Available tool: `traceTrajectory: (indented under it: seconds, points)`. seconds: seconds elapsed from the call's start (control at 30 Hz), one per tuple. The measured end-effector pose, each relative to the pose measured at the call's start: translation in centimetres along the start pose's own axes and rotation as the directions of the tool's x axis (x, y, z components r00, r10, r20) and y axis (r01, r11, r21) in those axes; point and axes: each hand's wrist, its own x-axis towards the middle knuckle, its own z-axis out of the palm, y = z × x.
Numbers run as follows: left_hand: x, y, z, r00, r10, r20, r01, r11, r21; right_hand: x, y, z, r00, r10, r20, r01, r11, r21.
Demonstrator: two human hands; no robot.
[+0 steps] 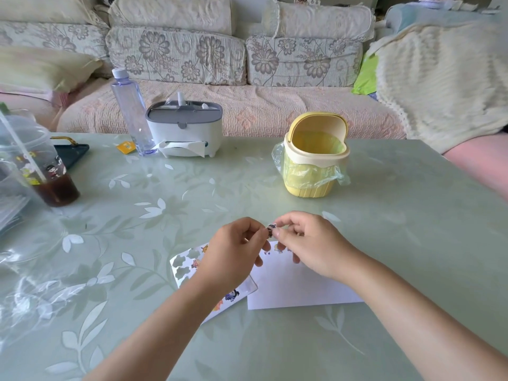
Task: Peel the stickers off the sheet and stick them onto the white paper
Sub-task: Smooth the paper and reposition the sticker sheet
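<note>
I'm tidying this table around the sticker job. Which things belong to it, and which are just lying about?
Job: small sticker pinched between left hand and right hand; sticker sheet; white paper.
Lying about: yellow bin; water bottle; tissue box; drink cup; dark tray.

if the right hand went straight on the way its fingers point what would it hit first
The right hand points left, toward the left hand. It pinches the small sticker, so the left hand's fingertips, also on that sticker, would come first; they look level, though depth is unclear.
</note>
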Motion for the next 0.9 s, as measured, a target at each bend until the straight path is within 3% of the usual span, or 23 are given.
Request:
traceTrajectory:
  seconds: [0.07, 0.17, 0.27, 0.33, 0.4, 0.5, 0.53, 0.63, 0.8, 0.9]
  points:
    - [-0.1, -0.1, 0.0, 1.0, 0.011, -0.007, -0.011, 1.0, -0.013, 0.1, -0.2, 0.4, 1.0, 0.008, -0.006, -0.007, 0.987, 0.163]
    - [-0.1, -0.4, -0.1, 1.0, 0.016, -0.019, -0.017, 1.0, -0.02, 0.1, -0.5, 0.8, 1.0, 0.015, -0.007, -0.013, 0.966, 0.258]
    - [0.0, -1.0, -0.3, 0.999, -0.021, -0.04, 0.022, 1.0, 0.022, 0.3, -0.5, 1.4, 0.998, 0.041, -0.051, -0.029, 0.975, 0.222]
    - [-0.1, -1.7, -0.8, 0.999, -0.034, -0.04, 0.04, 0.985, 0.171, 0.7, -0.3, 1.8, 0.992, 0.066, -0.109, -0.046, 0.983, 0.178]
    - [-0.4, -2.5, -1.6, 0.999, 0.001, -0.035, 0.014, 0.897, 0.442, 1.1, 0.0, 1.8, 0.988, 0.084, -0.128, -0.065, 0.988, 0.143]
    - [-0.8, -4.3, -3.1, 0.992, 0.068, 0.108, -0.127, 0.623, 0.772, 1.4, 0.6, 1.9, 0.993, 0.121, 0.011, -0.121, 0.992, -0.037]
    - [-0.8, -4.7, -3.5, 0.988, 0.049, 0.148, -0.148, 0.587, 0.796, 1.4, 0.8, 2.1, 0.987, 0.141, 0.074, -0.134, 0.987, -0.088]
    - [-0.6, -5.8, -4.9, 0.979, 0.019, 0.202, -0.172, 0.606, 0.777, 1.6, 1.0, 2.8, 0.968, 0.171, 0.184, -0.142, 0.977, -0.161]
    - [-0.5, -6.1, -4.7, 0.951, 0.189, 0.243, -0.308, 0.595, 0.743, 2.2, 0.6, 3.3, 0.972, 0.123, 0.199, -0.05, 0.941, -0.335]
    - [-0.7, -6.4, -3.2, 0.946, 0.192, 0.261, -0.323, 0.627, 0.709, 2.3, 0.5, 3.7, 0.975, 0.119, 0.187, -0.038, 0.92, -0.389]
